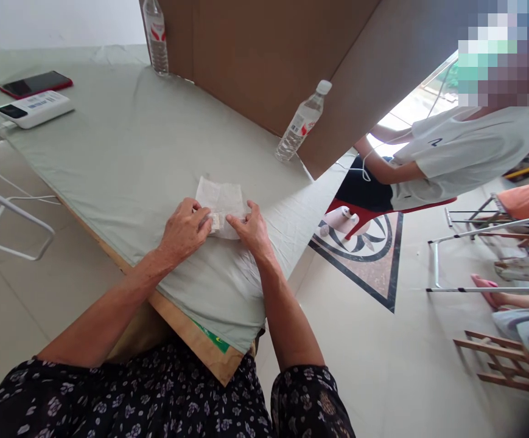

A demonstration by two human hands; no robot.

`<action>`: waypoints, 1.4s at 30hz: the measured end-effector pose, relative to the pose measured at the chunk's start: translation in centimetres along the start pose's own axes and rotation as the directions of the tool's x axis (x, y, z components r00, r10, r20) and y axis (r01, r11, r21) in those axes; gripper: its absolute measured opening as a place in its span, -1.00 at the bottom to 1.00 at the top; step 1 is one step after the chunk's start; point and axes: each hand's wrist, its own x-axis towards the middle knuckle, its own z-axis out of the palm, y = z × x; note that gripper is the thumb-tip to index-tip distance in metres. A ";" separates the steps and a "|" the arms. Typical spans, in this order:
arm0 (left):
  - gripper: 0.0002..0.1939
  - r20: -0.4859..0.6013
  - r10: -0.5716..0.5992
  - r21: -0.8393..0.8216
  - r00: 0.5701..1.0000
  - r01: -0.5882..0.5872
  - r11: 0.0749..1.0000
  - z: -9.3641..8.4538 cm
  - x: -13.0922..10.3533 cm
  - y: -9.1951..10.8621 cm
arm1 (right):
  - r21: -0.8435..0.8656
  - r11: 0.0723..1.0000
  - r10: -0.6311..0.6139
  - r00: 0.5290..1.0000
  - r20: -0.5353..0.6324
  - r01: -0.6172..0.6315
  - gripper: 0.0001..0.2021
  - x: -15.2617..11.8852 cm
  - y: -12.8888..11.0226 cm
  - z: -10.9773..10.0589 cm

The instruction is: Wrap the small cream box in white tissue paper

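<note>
While bracketing a thin white sheet point(221, 193) from both sides, rests the left hand point(184, 228) at its left edge, fingers curled and bunched narrowly against a small pale piece point(218, 222) on the sheet; cannot tell if pinching it. Sets the right hand point(255, 231) at the opposite edge, thumb and forefinger moderately spread, thumb tip on the sheet. Leaves the small piece between left fingertips and right thumb, nearer the left. Shows the sheet's longer way running, seemingly, away from the body, past the fingers of both hands.

Far left of the fingers, carries a red-edged phone point(36, 83) and a white device point(40, 111) on the cloth-covered tabletop point(109, 146). Beyond the fingers, leftward, has an upright bottle point(158, 48) beside brown cardboard point(264, 55); beyond, rightward, has a second bottle point(301, 128), slanted in view. Past the tabletop's right edge, includes a seated person point(469, 158) on a red chair point(364, 216), patterned floor inlay point(378, 267), then, farthest right of the fingers, a metal frame point(460, 290) and wooden stool point(492, 354).
</note>
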 end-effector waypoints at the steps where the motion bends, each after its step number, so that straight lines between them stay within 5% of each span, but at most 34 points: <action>1: -0.72 -0.019 0.004 0.004 1.000 -0.004 1.000 0.2 -0.1 0.0 | 0.035 0.999 -0.004 1.000 0.012 0.004 -0.21 0.0 0.1 0.2; 7: -0.76 -0.104 0.072 0.016 0.992 -0.070 0.997 0.8 -0.1 -0.3 | 0.139 0.990 -0.001 1.000 0.005 0.000 -0.22 -0.1 -0.3 0.8; 16: -0.76 -0.007 0.104 0.010 0.995 -0.104 0.995 0.4 0.5 -0.2 | 0.183 0.979 -0.078 0.996 -0.043 0.085 -0.33 -0.6 -1.5 1.0; 26: -0.77 0.056 0.068 -0.045 0.996 -0.066 0.997 0.3 0.9 0.0 | 0.347 0.937 -0.058 0.997 0.054 0.036 -0.26 0.1 -2.2 2.4; 35: -0.75 0.009 0.050 -0.237 0.999 -0.047 0.970 0.9 0.7 -0.4 | 0.356 0.934 -0.115 0.973 0.199 0.037 -0.29 -1.1 -3.5 1.1; 42: -0.46 0.005 -0.058 -0.523 0.998 0.053 0.850 1.0 0.2 -1.0 | 0.165 0.961 -0.264 0.919 0.294 0.223 -0.26 -1.7 -3.6 0.4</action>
